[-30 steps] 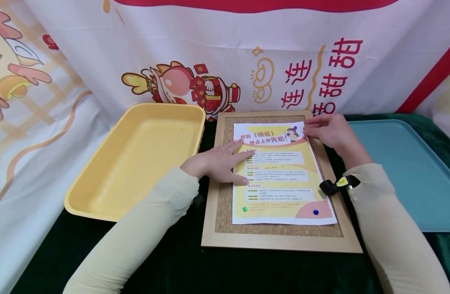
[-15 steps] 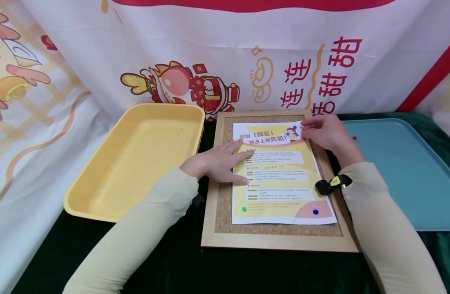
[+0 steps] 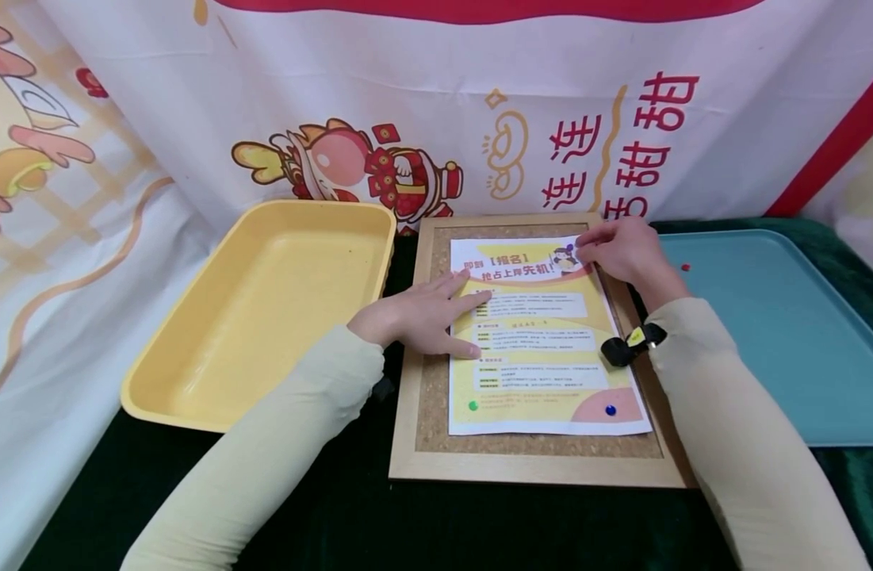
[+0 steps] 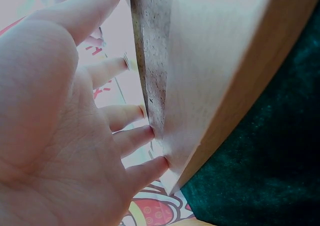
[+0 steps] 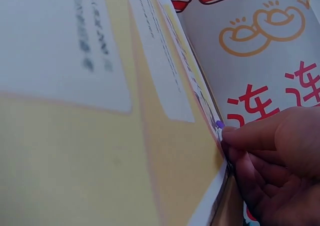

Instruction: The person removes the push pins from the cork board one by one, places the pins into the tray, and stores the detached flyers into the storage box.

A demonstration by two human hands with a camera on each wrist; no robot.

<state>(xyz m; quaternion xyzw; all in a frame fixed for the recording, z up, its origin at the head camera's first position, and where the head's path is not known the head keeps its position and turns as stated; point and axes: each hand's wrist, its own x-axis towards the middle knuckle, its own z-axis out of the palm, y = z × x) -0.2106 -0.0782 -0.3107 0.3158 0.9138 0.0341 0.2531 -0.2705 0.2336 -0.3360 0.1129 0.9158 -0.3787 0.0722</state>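
My left hand (image 3: 423,319) rests with spread fingers on the left side of a printed yellow-and-white sheet (image 3: 543,381). The sheet lies on a wood-framed cork board (image 3: 436,444). A green pushpin (image 3: 473,405) sits at its lower left and a blue pushpin (image 3: 610,410) at its lower right. At the sheet's upper right corner, my right hand (image 3: 625,247) brings thumb and fingertips together. In the right wrist view these fingertips appear to pinch a small purple pushpin (image 5: 220,124), mostly hidden. Seen from the left wrist, the left fingers reach past the board's edge.
A deep yellow tray (image 3: 172,396) stands left of the board. To the right lies a blue-green tray (image 3: 786,341) with a small red pin (image 3: 685,267) on it. Dark green cloth (image 3: 322,515) covers the table, and a printed curtain (image 3: 379,63) hangs behind.
My right hand has shifted left over the sheet's upper right corner, uncovering the red pin on the blue-green tray. The left hand stays in place on the sheet.
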